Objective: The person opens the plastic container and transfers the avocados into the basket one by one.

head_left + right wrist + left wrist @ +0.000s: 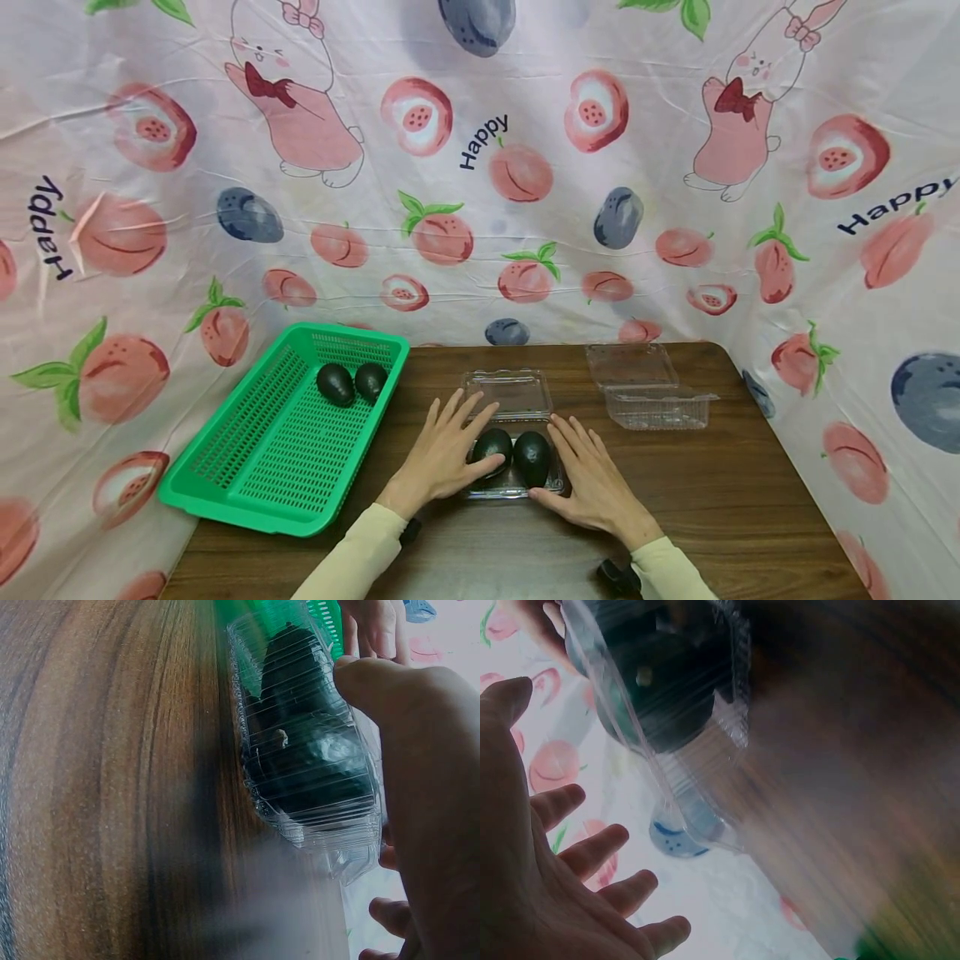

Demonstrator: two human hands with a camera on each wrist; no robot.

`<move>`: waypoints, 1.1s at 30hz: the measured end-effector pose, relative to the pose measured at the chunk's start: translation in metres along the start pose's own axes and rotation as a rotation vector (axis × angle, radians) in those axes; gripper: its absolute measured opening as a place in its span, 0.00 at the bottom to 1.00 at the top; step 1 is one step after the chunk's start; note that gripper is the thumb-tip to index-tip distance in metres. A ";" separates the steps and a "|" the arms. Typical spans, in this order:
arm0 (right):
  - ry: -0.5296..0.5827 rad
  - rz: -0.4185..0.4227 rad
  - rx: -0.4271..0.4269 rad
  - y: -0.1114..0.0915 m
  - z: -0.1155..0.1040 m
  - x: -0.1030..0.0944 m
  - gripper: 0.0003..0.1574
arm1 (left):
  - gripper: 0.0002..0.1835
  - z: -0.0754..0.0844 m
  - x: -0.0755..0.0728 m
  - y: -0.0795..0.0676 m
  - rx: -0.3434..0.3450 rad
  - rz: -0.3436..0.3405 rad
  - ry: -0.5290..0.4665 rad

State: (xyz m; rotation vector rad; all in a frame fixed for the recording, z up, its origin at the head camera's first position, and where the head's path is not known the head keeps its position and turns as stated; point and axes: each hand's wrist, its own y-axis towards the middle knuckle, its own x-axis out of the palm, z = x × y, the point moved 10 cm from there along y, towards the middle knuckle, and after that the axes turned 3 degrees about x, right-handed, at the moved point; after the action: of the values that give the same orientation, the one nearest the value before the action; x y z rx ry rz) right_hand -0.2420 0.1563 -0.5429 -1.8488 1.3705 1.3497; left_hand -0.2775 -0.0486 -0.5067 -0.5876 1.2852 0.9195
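Observation:
Two dark avocados, a left one (492, 446) and a right one (532, 458), sit side by side in a clear plastic clamshell box (498, 493). Its lid (512, 390) lies folded back, away from me. Over the box's left side my left hand (438, 458) is spread, its thumb overlapping the left avocado in the head view. The right hand (592, 483) lies along the box's right side with fairly straight fingers, its thumb (367, 679) at the near rim. Through the ribbed wall, dark avocado skin (315, 765) shows in the right wrist view.
A green perforated basket (251, 512) stands on the left with two more avocados, one (335, 385) beside the other (371, 382). Another clear clamshell box (660, 410) lies open at the back right. A fruit-print cloth (517, 233) hangs behind the brown wooden table (720, 517).

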 end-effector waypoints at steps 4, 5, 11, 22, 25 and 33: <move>0.000 0.003 -0.002 0.000 0.000 0.000 0.68 | 0.46 0.004 0.005 -0.006 0.008 -0.007 0.020; 0.000 0.003 -0.001 0.000 0.000 0.000 0.68 | 0.45 0.005 0.005 -0.007 0.011 -0.007 0.017; -0.001 0.015 -0.005 0.000 0.001 0.000 0.69 | 0.42 0.015 0.007 -0.012 0.044 0.024 0.009; 0.001 0.015 -0.008 0.000 0.001 0.000 0.69 | 0.37 0.022 0.009 -0.015 0.078 0.076 0.008; -0.001 0.018 -0.011 0.000 0.001 0.000 0.69 | 0.36 0.022 0.011 -0.014 0.077 0.076 0.011; 0.009 0.009 -0.002 0.000 0.002 0.000 0.69 | 0.36 0.019 0.018 -0.011 0.048 0.024 0.002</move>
State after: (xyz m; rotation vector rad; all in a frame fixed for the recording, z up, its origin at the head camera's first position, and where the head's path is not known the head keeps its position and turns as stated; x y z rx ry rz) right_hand -0.2432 0.1576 -0.5435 -1.8544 1.3845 1.3489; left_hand -0.2570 -0.0347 -0.5216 -0.5368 1.3147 0.9056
